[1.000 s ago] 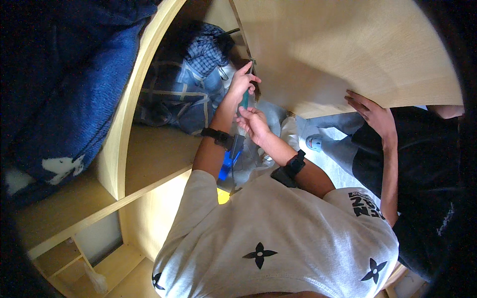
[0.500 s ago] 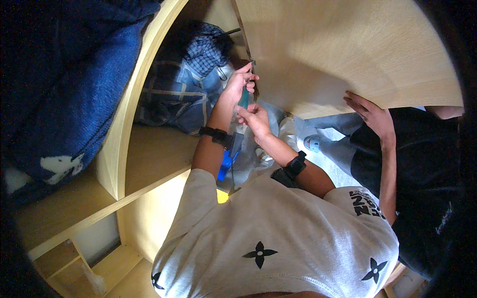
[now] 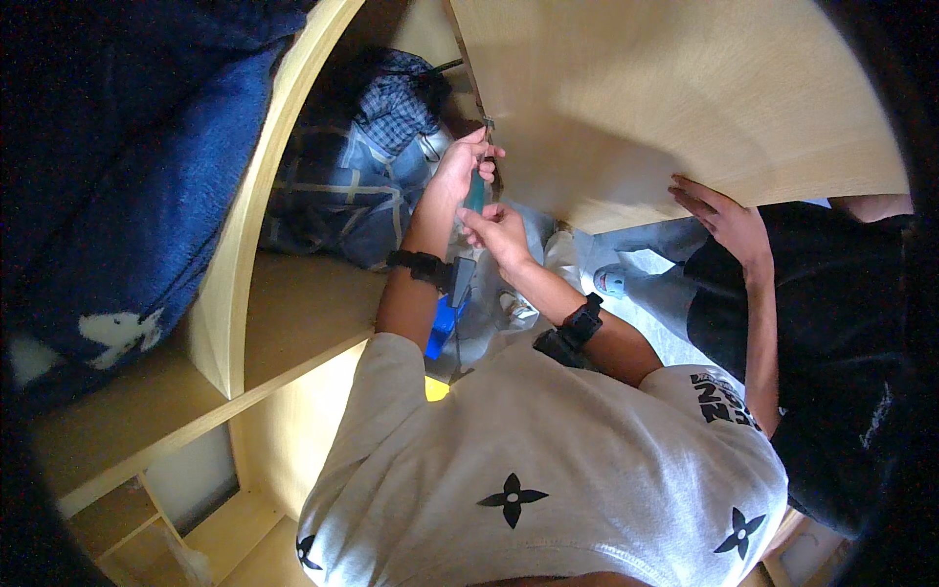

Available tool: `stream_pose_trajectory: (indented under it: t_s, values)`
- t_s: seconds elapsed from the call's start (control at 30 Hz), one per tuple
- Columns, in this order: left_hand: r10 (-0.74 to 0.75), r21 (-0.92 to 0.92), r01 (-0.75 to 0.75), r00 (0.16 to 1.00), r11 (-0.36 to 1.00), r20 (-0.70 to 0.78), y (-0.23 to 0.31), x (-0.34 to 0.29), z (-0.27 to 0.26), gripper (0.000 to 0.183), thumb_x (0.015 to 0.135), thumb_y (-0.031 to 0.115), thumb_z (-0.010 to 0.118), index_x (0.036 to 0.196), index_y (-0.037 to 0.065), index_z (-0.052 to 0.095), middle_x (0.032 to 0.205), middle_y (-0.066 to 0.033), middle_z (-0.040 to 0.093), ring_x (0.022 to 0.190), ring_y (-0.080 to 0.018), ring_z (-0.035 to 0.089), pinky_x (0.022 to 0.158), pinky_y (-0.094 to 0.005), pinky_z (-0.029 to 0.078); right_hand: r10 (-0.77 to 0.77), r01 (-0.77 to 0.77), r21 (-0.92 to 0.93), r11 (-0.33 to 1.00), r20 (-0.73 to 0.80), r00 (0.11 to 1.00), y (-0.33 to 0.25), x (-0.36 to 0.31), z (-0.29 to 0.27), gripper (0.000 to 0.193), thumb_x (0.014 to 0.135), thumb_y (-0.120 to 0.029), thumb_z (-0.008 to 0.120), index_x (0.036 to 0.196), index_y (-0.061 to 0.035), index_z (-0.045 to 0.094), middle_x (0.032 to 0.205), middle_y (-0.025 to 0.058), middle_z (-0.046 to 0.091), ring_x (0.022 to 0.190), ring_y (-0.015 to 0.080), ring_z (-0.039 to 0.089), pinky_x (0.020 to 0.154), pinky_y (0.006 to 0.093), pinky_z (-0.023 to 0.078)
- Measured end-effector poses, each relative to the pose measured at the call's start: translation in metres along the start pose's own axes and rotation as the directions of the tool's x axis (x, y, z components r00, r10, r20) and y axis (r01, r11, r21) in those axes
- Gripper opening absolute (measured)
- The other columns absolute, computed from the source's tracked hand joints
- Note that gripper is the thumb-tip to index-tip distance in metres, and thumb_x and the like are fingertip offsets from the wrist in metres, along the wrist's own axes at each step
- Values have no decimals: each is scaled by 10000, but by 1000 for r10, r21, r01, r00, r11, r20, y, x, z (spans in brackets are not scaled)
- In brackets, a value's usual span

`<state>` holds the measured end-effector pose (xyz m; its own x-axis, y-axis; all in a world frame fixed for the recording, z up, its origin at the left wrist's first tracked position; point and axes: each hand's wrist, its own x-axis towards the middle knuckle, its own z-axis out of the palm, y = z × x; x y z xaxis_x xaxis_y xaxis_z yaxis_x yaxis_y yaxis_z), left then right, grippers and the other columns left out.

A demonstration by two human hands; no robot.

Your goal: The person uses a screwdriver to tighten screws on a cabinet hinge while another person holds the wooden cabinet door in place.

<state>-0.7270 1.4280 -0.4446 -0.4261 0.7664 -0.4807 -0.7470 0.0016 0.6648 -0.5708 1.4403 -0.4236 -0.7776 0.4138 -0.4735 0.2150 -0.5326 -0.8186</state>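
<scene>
A teal-handled screwdriver [image 3: 476, 192] stands almost upright between my two hands, beside the hinge edge of a wooden door panel [image 3: 626, 108]. My left hand [image 3: 464, 166] is closed around its upper part, fingertips close to a small metal hinge [image 3: 489, 123]. Lower down, my right hand [image 3: 499, 237] pinches the butt of the handle between thumb and fingers. The screwdriver's tip is hidden by my left fingers. At the right, another person's hand [image 3: 726, 223] presses flat against the lower edge of the door panel.
Left of my arms is an open wooden cabinet with a shelf [image 3: 303, 303], holding plaid bedding [image 3: 342, 201]. Dark blue fabric [image 3: 166, 186] hangs beyond the upright board [image 3: 235, 245]. A blue object [image 3: 442, 328] lies below my left wrist. The other person's dark shirt [image 3: 831, 362] is close on my right.
The view has shifted slightly. Both my hands keep their hold on the screwdriver at the hinge, and the other person's hand stays on the panel.
</scene>
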Motion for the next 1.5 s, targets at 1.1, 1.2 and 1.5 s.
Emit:
stream_pose_trajectory:
  t_s: [1.1,1.2,1.5]
  values:
    - [171,394,-77,963,916,-210,-12,4,6,563,879,-1,389,1405,174,292,789,-109,616,468,-103,446,420,-238,377,350,-329,514,792,58,935,37,15,1,243,833,-93,622,1019,-60,468,889,63,573,695,179,579,628,303,495]
    - [235,412,-127,945,903,-225,-18,4,11,529,888,-1,391,1389,158,328,811,-115,643,443,-82,439,396,-223,377,319,-329,545,771,117,941,42,27,1,188,823,-23,598,973,-75,497,852,37,573,726,153,554,666,308,480]
    - [336,517,-187,918,835,-211,-26,9,2,467,904,41,417,1362,123,374,813,-115,649,468,-104,498,425,-236,409,415,-359,577,734,39,909,46,26,6,139,856,-55,572,979,-62,509,844,51,571,689,164,526,663,284,477]
